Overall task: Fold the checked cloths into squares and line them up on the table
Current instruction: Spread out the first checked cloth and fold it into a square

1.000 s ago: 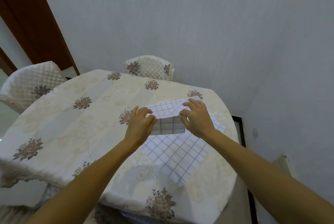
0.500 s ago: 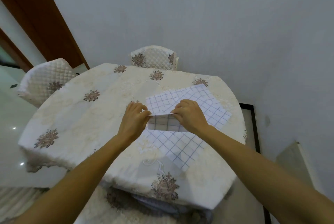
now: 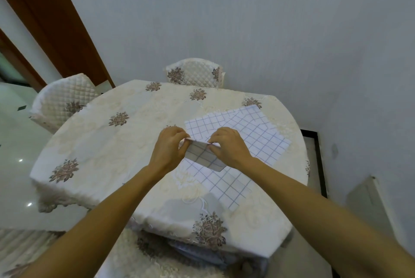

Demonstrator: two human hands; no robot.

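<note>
Mid-fold, above the right half of the desk (image 3: 107, 154). Pinching the top edge of the folded cloth (image 3: 203, 157) from both ends: left hand (image 3: 167, 150) on the left corner, right hand (image 3: 230, 148) on the right corner, fingers of each curled tight on the fabric. Already doubled down to a small panel, roughly square, hanging from the pinch with its lower edge tilted. Raised a little over the layer beneath; touching that layer or not, cannot tell.

Under and around it, the flat cloths (image 3: 256, 134), same blue check, spread toward the right edge of the desk and overlapping one another, with one sheet reaching out toward the near edge. Seemingly three of them, though hard to count where overlapped. No fold lines visible in any, so judged untouched as yet.

No finished square laid down anywhere on the desk, and no row begun. Judged early in the task: first piece close to done, probably needing only a last evening-up of edges and a spot to be set down. Left to do: folding each of the flat cloths in turn, then lining all the squares up.

Beyond the far edge, a quilted chair (image 3: 195, 73); off the far left corner, a second chair (image 3: 65, 100).
</note>
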